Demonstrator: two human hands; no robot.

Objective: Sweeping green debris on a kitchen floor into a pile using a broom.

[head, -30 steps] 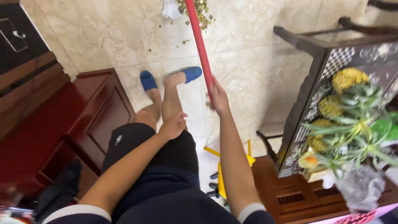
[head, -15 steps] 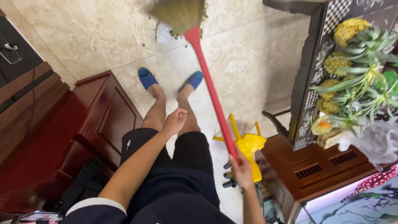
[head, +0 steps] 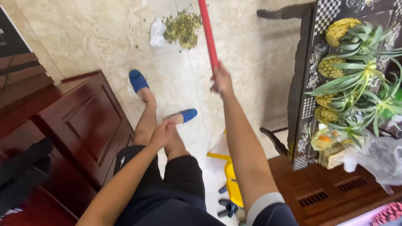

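1. Right hand (head: 221,80) is closed around the red broom handle (head: 208,33), arm stretched forward so the stick slants up and away over the pale tiled floor (head: 83,37); the broom's head is out of the frame.
2. Left hand (head: 161,133) rests loosely on the shin just below the knee, fingers curled and holding nothing, apparently a brace for a seated body leaning forward.
3. Just left of the handle, near its far end, lies one heap of greenish-yellow debris (head: 182,28), with one crumpled white scrap of paper (head: 157,32) touching the heap's left edge, the two gathered together as sweepings would be.
4. Two blue slippers show, both left of the handle: one (head: 137,80) flat on the tiles well left of it, the other (head: 186,114) nearer, on a crossed or raised foot.
5. One yellow dustpan (head: 231,184) stands below the handle, tucked between the legs and a low wooden table (head: 318,188), within easy reach.
6. Right of the handle, a dark inlaid cabinet (head: 307,83) carries at least three pineapples (head: 341,31), their leaves spilling outward.
7. Far left of the handle sits one red-brown wooden cabinet (head: 83,125).
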